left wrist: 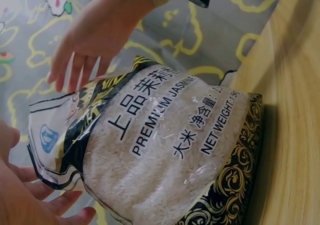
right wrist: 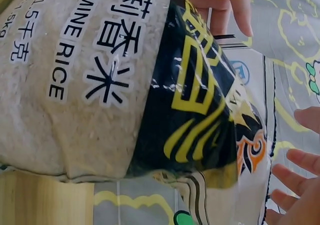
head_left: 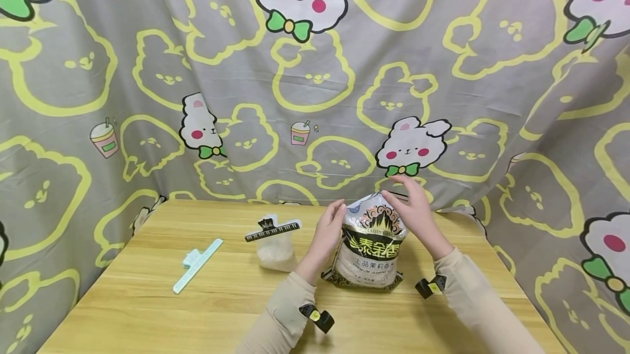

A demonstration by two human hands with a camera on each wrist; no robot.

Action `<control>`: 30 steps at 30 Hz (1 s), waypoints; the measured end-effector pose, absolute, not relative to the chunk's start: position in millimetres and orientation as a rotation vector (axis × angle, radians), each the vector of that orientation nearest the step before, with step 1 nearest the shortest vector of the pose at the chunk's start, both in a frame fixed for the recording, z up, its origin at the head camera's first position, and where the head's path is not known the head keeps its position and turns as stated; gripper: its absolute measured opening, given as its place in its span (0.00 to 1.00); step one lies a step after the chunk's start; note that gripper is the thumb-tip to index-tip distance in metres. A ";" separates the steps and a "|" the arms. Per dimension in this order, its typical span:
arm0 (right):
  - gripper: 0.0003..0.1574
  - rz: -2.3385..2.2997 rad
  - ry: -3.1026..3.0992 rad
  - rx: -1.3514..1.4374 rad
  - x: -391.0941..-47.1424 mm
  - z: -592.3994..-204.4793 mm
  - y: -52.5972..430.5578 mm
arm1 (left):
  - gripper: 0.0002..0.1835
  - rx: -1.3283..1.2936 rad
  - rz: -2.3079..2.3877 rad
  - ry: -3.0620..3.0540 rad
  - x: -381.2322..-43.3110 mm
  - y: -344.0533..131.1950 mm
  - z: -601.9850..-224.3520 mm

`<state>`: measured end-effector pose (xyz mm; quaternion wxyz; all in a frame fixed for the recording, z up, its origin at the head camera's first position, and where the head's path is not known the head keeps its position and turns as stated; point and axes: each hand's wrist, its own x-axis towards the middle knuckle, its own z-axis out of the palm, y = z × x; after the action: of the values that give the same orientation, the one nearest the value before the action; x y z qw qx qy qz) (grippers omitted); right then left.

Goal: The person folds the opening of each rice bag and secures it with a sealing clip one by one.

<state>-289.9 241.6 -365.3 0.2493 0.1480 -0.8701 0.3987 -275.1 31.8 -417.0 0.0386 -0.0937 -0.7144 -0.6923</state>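
Note:
A plastic bag of jasmine rice stands upright on the table, its black band and printed label facing me. My left hand is at the bag's left side near the top, fingers extended. On the other side, my right hand is by the upper right corner with its fingers spread. In the left wrist view, the left fingers lie beside the bag's upper edge; whether they touch it is hard to tell. The right wrist view has the right fingers loosely bent next to the bag's top edge, not gripping it.
Left of the rice bag, a small clear bag of white grains has a piano-key clip across its top. A light blue clip lies farther left on the wooden table. A patterned grey curtain hangs behind.

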 end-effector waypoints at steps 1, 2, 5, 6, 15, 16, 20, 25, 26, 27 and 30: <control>0.29 1.089 -2.379 0.408 -290.5 -365.6 240.4 | 0.25 -0.282 -2.113 -2.194 -275.6 32.1 -417.1; 0.29 1.091 -2.389 0.411 -290.6 -365.7 239.3 | 0.24 -0.277 -2.106 -2.197 -275.9 32.3 -416.9; 0.28 1.107 -2.406 0.418 -290.8 -366.0 236.9 | 0.23 -0.269 -2.099 -2.200 -276.3 33.3 -415.6; 0.27 1.112 -2.410 0.422 -290.6 -366.0 236.1 | 0.22 -0.267 -2.104 -2.196 -276.0 33.7 -414.7; 0.19 1.031 -2.399 0.420 -288.8 -365.6 228.8 | 0.21 -0.274 -2.114 -2.157 -271.7 35.7 -415.8; 0.19 1.024 -2.396 0.414 -288.8 -366.5 228.2 | 0.21 -0.277 -2.121 -2.155 -271.0 35.4 -415.8; 0.17 1.008 -2.380 0.393 -288.9 -370.4 226.9 | 0.22 -0.291 -2.130 -2.149 -269.8 34.6 -416.6; 0.18 1.024 -2.377 0.375 -288.7 -372.5 225.3 | 0.22 -0.299 -2.117 -2.147 -269.9 34.1 -417.7; 0.18 1.028 -2.378 0.374 -288.7 -372.6 225.0 | 0.21 -0.298 -2.113 -2.148 -269.8 33.8 -417.9; 0.18 1.033 -2.377 0.374 -288.9 -372.6 224.6 | 0.21 -0.301 -2.107 -2.148 -269.9 33.6 -418.2; 0.18 1.034 -2.381 0.377 -288.9 -372.5 223.8 | 0.21 -0.306 -2.088 -2.150 -269.6 33.1 -418.8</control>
<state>-288.9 223.8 -372.5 0.2562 0.1389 -0.8775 0.3808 -269.6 33.1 -418.8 0.0646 -0.1012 -0.7122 -0.6917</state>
